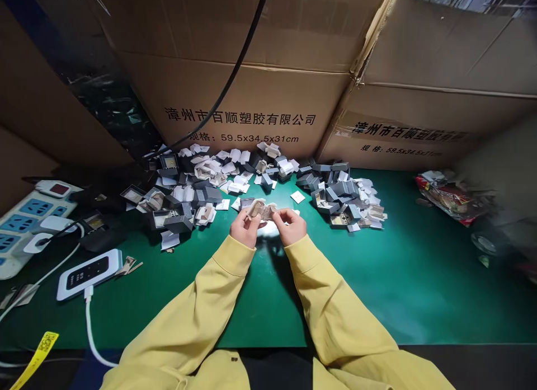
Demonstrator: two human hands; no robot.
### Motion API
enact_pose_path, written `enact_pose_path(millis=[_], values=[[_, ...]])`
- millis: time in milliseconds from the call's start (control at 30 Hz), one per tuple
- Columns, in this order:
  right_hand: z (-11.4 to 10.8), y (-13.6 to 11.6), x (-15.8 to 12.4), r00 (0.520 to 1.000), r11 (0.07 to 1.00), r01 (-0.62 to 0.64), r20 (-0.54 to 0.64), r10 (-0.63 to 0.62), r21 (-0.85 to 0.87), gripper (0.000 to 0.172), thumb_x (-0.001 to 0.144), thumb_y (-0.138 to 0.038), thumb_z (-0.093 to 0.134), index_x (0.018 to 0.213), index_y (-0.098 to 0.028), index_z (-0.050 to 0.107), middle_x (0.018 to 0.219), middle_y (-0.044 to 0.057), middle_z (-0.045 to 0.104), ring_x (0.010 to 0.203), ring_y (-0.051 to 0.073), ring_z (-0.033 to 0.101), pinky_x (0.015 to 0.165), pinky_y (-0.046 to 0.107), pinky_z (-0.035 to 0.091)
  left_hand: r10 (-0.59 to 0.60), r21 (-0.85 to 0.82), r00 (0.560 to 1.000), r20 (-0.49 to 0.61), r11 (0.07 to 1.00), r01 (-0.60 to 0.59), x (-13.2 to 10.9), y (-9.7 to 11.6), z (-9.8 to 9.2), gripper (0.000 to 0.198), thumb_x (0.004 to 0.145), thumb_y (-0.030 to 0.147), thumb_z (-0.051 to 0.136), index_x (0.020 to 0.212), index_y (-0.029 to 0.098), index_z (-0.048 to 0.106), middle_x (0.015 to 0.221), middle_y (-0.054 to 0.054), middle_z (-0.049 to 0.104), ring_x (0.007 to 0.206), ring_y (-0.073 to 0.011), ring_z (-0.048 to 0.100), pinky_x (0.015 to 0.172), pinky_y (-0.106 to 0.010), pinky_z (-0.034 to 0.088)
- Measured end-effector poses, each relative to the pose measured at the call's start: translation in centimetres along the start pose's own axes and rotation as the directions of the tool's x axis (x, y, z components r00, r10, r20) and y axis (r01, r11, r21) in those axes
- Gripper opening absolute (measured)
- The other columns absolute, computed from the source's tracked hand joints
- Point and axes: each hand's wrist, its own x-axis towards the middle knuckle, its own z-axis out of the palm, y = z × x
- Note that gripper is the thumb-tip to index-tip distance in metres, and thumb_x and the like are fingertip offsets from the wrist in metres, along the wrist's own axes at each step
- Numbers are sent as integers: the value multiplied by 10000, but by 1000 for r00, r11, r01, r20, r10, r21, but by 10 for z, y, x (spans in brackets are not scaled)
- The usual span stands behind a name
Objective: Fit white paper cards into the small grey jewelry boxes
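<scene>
My left hand (244, 229) and my right hand (290, 226) meet above the middle of the green table. Between them they pinch a small folded piece of beige paper (263, 208), its edges curled up. Fingers of both hands are closed on it, one at each side. Just behind it a small grey box (247, 203) is partly hidden by my left hand. On the table a white square card (297, 197) lies beyond my right hand. Whether anything sits inside the paper I cannot tell.
Piles of small dark boxes and papers lie left (178, 223) and right (335, 189). Cardboard cartons (239, 93) wall off the back. At left are a power strip (25, 222) and a white device (89, 273) with a cable. A red packet (448, 197) lies at right.
</scene>
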Motion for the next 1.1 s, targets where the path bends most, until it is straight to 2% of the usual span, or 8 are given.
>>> enact_pose_path(millis=[200, 300, 367, 467, 533, 667, 900, 1100], values=[[3, 6, 2, 980, 963, -197, 77, 186, 181, 345, 627, -525, 620, 639, -187, 552, 526, -29, 547, 484, 101, 499, 442, 215, 401, -23, 41, 999, -37, 999, 24, 3, 1, -2, 378, 677, 401, 646, 943, 133, 618, 806, -56, 639, 689, -157, 616, 535, -230, 541], [3, 3, 2, 943, 896, -326, 173, 284, 302, 340, 588, -507, 650, 624, -186, 544, 530, -26, 541, 492, 106, 507, 389, 204, 390, -61, 4, 998, -16, 998, 61, 5, 0, -3, 401, 677, 417, 646, 961, 136, 610, 830, -68, 647, 718, -181, 636, 582, -273, 551], [2, -1, 3, 923, 854, -378, 212, 320, 357, 332, 553, -481, 675, 601, -174, 560, 612, -5, 572, 536, 105, 522, 398, 202, 413, -80, -9, 997, -10, 997, 80, 6, 0, -4, 413, 675, 419, 650, 970, 135, 604, 833, -74, 650, 726, -191, 646, 624, -302, 556], [-1, -5, 4, 925, 843, -379, 184, 332, 382, 313, 518, -443, 699, 568, -152, 594, 790, 25, 599, 591, 89, 519, 422, 193, 431, -111, -11, 994, -18, 994, 111, 6, -1, -4, 413, 675, 410, 651, 983, 142, 594, 828, -68, 658, 715, -196, 656, 636, -312, 556], [-2, -5, 5, 938, 851, -347, 146, 315, 394, 307, 520, -438, 699, 561, -149, 605, 834, 32, 598, 606, 86, 509, 427, 192, 425, -128, 7, 991, -29, 992, 128, 7, -1, -4, 400, 673, 396, 654, 982, 149, 593, 809, -59, 662, 694, -194, 660, 611, -300, 555], [-2, -6, 4, 941, 845, -337, 139, 308, 414, 318, 523, -455, 692, 567, -157, 594, 774, 30, 599, 608, 98, 505, 430, 203, 414, -151, 17, 988, -42, 988, 152, 6, -1, -3, 372, 670, 378, 658, 957, 150, 598, 755, -47, 661, 655, -184, 660, 608, -298, 557], [0, -12, 0, 935, 851, -355, 139, 327, 386, 320, 513, -457, 683, 561, -160, 572, 792, 33, 598, 633, 120, 524, 450, 233, 446, -155, -19, 987, -46, 988, 154, 2, 3, 1, 413, 662, 396, 670, 985, 155, 579, 791, -52, 670, 706, -198, 669, 660, -318, 564], [2, -7, 1, 923, 831, -384, 204, 327, 404, 322, 542, -462, 684, 590, -173, 550, 562, -22, 543, 543, 104, 503, 426, 220, 443, -180, -59, 983, -22, 982, 179, 2, 7, 0, 450, 654, 424, 676, 995, 156, 557, 834, -63, 681, 720, -209, 674, 680, -337, 564]])
